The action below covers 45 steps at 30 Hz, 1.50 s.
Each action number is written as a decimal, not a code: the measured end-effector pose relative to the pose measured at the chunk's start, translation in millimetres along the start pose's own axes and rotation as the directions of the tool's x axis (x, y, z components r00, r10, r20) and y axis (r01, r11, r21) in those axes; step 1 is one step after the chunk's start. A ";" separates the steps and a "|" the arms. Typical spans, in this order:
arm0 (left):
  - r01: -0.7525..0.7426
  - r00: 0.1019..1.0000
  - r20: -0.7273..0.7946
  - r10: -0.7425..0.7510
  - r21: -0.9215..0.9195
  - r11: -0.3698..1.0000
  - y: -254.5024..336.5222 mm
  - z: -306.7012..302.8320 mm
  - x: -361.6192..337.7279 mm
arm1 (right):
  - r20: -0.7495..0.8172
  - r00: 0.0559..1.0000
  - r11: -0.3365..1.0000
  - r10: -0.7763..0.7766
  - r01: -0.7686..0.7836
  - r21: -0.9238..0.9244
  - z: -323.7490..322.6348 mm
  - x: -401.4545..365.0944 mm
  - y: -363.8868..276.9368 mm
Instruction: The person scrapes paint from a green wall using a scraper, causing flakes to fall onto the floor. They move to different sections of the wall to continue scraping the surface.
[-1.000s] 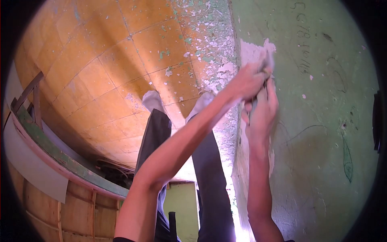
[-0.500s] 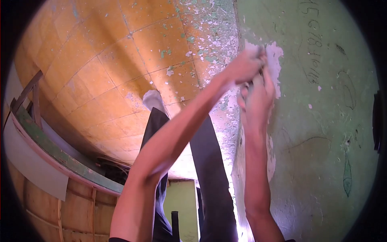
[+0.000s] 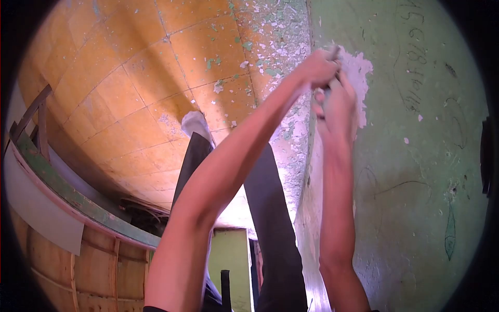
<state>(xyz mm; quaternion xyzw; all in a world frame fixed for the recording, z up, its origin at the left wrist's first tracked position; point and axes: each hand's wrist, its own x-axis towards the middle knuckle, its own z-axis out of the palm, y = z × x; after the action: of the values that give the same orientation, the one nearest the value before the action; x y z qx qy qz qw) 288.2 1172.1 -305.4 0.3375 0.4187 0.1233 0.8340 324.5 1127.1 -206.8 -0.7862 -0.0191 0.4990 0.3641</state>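
My left hand (image 3: 318,68) is closed in a fist against the wall. A short greyish tip (image 3: 335,52) of a thin tool sticks out past its fingers; the rest of the tool is hidden. Just below, my right hand (image 3: 339,106) has its fingers curled and reaches up to the left hand, its fingertips touching or nearly touching it. What the right hand grips is hidden and slightly blurred. Both hands are over a bare whitish patch (image 3: 358,78) with ragged edges in the green painted wall (image 3: 405,156).
Paint flakes (image 3: 283,49) lie along the wall's foot on the orange tiled floor (image 3: 135,78). My legs in dark trousers (image 3: 270,208) and one socked foot (image 3: 195,124) are stretched below. A curved-looking green wooden beam (image 3: 78,200) is at the left.
Both hands have moved slightly upward along the wall, still close together. The view has shifted a little, and more of the whitish patch shows beside the hands.
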 end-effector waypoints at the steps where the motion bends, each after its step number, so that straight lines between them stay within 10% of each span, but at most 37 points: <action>1: 0.065 0.998 0.023 -0.065 -0.027 0.998 3.6 -8.7 9.8 | 0.004 1.000 1.000 -0.027 0.027 0.002 8.1 14.0 0.1; 5: -0.164 0.986 -0.022 0.165 0.042 0.986 -0.9 10.6 -20.2 | -0.064 0.997 0.997 0.048 -0.052 -0.049 2.7 -37.3 -22.3; 30: 0.108 0.994 -0.056 -0.098 0.220 0.969 12.0 7.4 -15.1 | -0.099 0.994 0.993 0.036 -0.047 -0.110 3.0 -20.4 -13.2; 45: 0.075 0.997 0.010 -0.074 -0.076 0.994 -19.7 -18.1 7.0 | -0.087 0.995 0.997 -0.056 0.052 -0.056 19.1 6.0 17.6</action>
<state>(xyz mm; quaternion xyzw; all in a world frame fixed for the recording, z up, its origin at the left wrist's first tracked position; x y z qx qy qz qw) 276.9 1169.3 -330.5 0.2902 0.4229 0.1066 0.8518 306.4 1127.1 -226.4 -0.8163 -0.0377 0.4530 0.3565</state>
